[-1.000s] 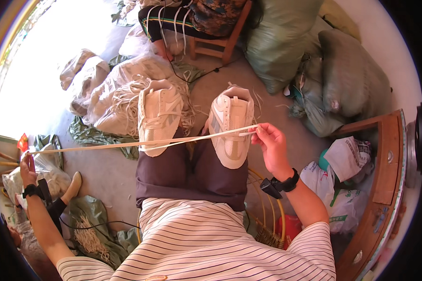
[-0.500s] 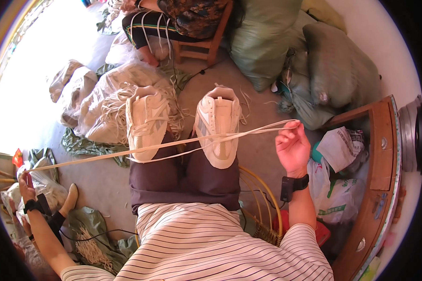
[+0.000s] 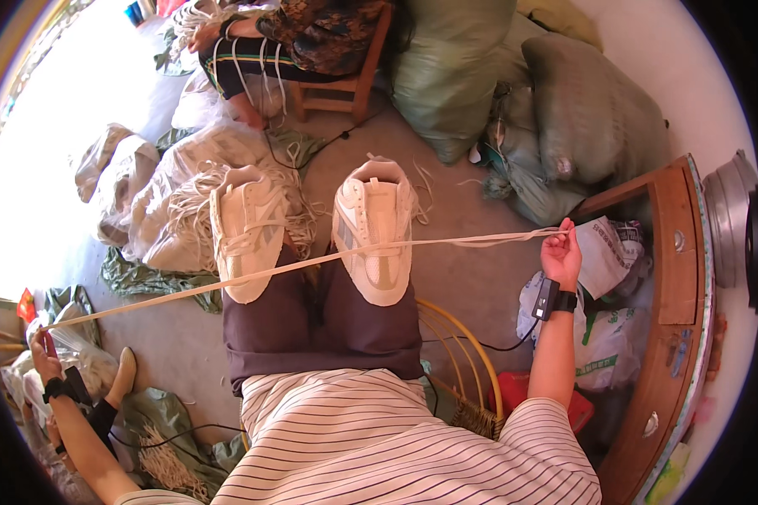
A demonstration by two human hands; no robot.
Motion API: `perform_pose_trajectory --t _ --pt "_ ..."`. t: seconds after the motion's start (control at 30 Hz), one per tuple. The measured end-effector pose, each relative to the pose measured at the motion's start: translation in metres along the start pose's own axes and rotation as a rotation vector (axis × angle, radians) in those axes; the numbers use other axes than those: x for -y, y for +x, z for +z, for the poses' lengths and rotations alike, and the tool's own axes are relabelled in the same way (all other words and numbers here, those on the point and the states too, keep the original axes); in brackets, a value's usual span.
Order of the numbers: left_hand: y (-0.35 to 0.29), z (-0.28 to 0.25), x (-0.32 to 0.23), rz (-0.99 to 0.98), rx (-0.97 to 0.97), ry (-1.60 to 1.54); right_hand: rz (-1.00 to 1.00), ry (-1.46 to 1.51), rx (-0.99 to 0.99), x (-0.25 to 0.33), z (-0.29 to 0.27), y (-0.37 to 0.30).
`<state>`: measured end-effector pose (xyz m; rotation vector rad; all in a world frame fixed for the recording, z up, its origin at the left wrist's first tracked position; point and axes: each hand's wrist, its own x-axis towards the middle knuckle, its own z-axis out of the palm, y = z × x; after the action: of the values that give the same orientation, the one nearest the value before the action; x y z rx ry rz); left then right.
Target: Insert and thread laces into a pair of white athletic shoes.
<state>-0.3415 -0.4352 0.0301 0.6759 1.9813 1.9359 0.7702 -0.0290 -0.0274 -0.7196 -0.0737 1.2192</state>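
A long cream shoelace (image 3: 312,262) is stretched across my lap. Far to the left, my left hand (image 3: 45,357) is closed on one end of it. On the right, my right hand (image 3: 561,252) pinches the other end, where several strands run together. Two off-white sneakers rest on my knees, toes toward me. The left sneaker (image 3: 248,240) has lace threaded through it and tied near the top of its front. The right sneaker (image 3: 374,231) shows open eyelets and its tongue, with the stretched lace passing over its toe.
A heap of loose laces and plastic bags (image 3: 173,202) lies beyond my left knee. Another person (image 3: 303,42) sits on a wooden chair (image 3: 345,88) ahead. Big green sacks (image 3: 455,76) stand at the far right. A wooden drawer unit (image 3: 678,261) and white plastic bags (image 3: 619,345) are beside my right arm.
My right hand has moved outward to the right, and the lace strands are pulled straighter and tauter. The thin loop that hung below is gone. My left hand stays far left.
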Motion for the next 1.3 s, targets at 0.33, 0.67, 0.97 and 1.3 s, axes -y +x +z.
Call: perform_pose_trajectory --t 0.33,0.67,0.97,1.3 --pt "-0.009 0.016 -0.014 -0.034 -0.044 -0.017 0.018 -0.075 -0.282 0.035 -0.077 0.053" --pt "-0.036 0.05 -0.025 -0.067 -0.015 -0.052 0.109 -0.242 -0.279 0.086 -0.204 0.111" --pt "-0.059 0.079 -0.045 -0.099 -0.15 -0.084 0.139 -0.317 -0.634 0.102 -0.206 0.095" --pt "-0.058 0.104 -0.045 -0.094 -0.09 0.007 0.352 -1.241 -0.02 -0.023 -0.075 0.023"
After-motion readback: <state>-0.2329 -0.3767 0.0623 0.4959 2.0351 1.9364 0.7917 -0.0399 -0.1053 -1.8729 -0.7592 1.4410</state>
